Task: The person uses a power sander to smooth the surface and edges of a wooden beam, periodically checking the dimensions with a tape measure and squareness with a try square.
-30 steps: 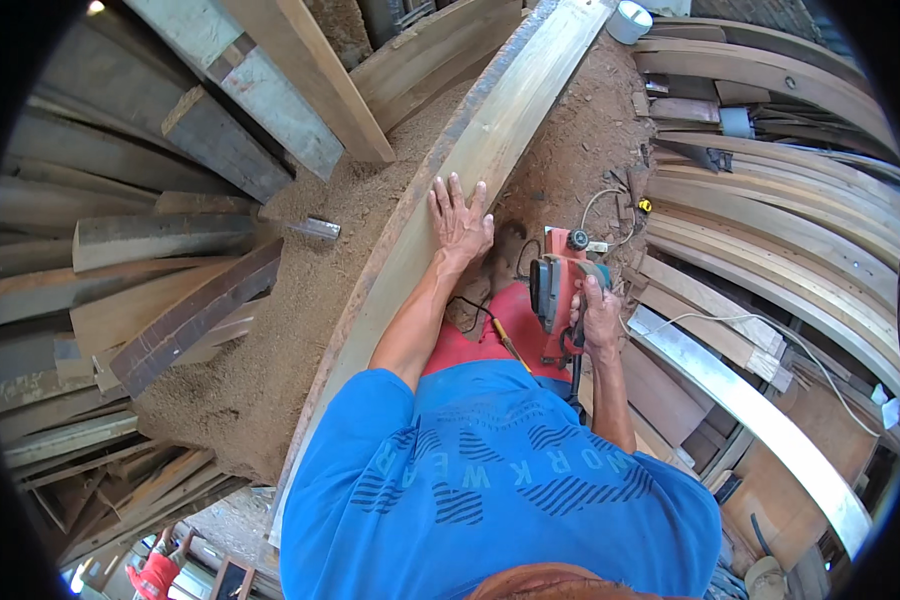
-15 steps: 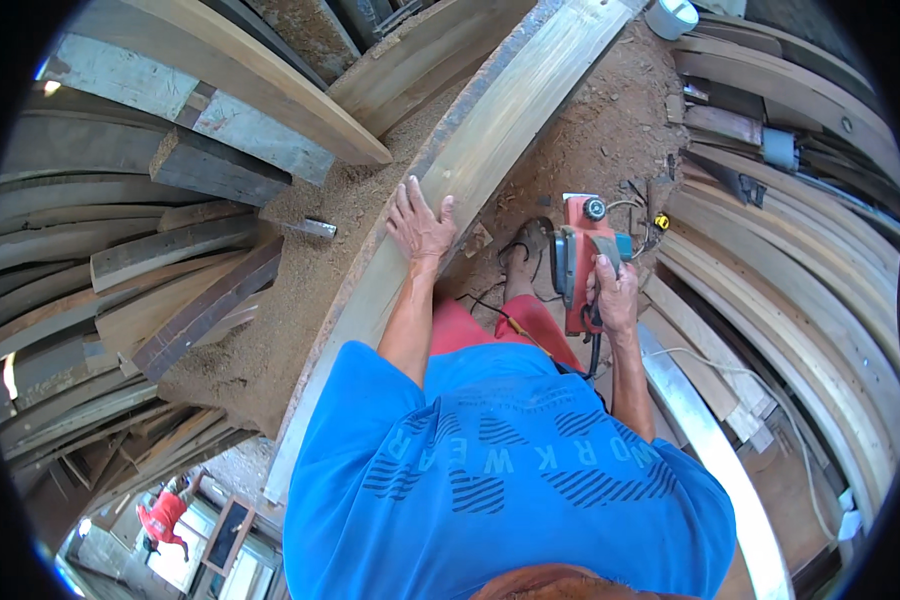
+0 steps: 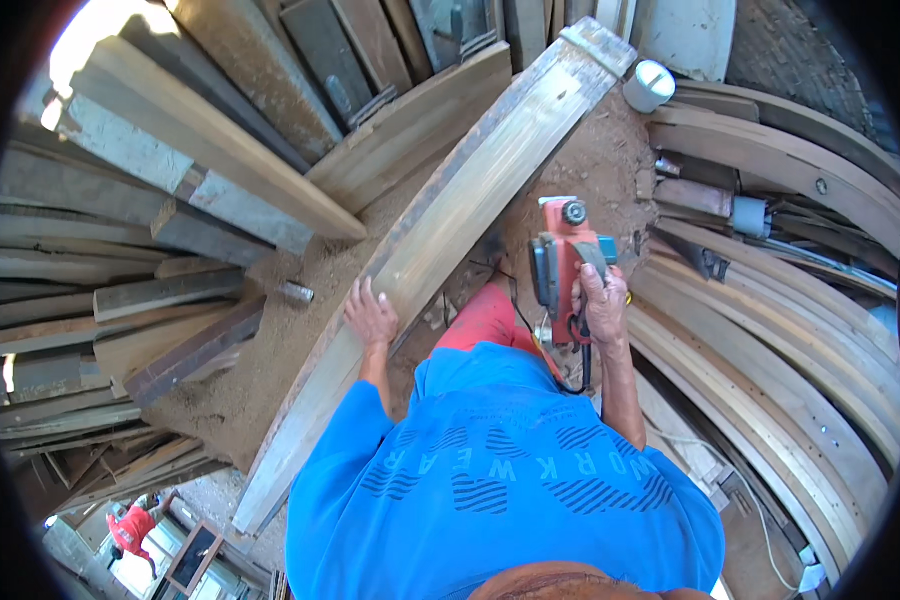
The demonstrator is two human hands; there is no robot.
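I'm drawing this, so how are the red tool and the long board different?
The tool is mostly red; the board is brownish. The tool is short and chunky; the board is long and flat. The tool is held; the board is only touched on top. Both are being touched.

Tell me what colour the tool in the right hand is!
The power planer is mostly red, best in the head view.

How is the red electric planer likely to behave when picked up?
The electric planer is probably heavy for its size, being a bulky motor tool. Its hard, blocky body should stay stiff, but the black cord, visibly curved, likely flops.
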